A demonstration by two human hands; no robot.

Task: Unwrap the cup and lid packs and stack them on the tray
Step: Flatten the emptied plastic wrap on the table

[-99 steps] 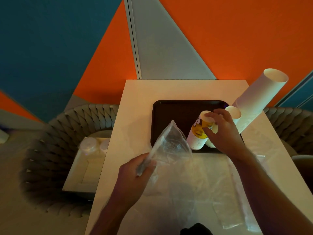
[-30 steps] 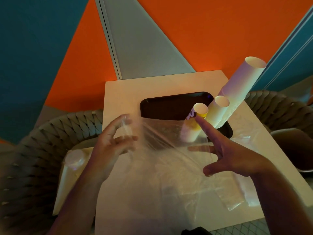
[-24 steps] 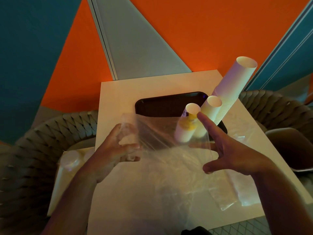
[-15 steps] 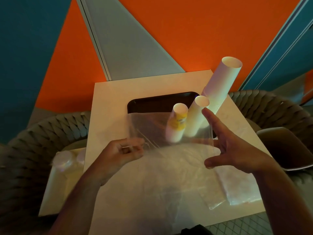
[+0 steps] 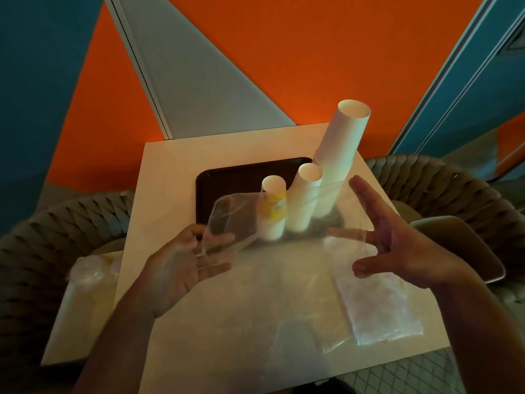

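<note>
Cups stacked on tray | wrap stretched between spread left hand, spread right hand | step: discarding wrap | next: drop at 5 o'clock, fetch pack at 9.

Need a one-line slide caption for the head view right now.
Both hands, left and right, spread a clear wrapper before three cup stacks on the tray.

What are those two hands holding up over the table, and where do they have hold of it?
A clear plastic wrapper, stretched between them: the left hand touches its left end and the right hand its right edge, fingers spread. Firmness of hold cannot be told.
</note>
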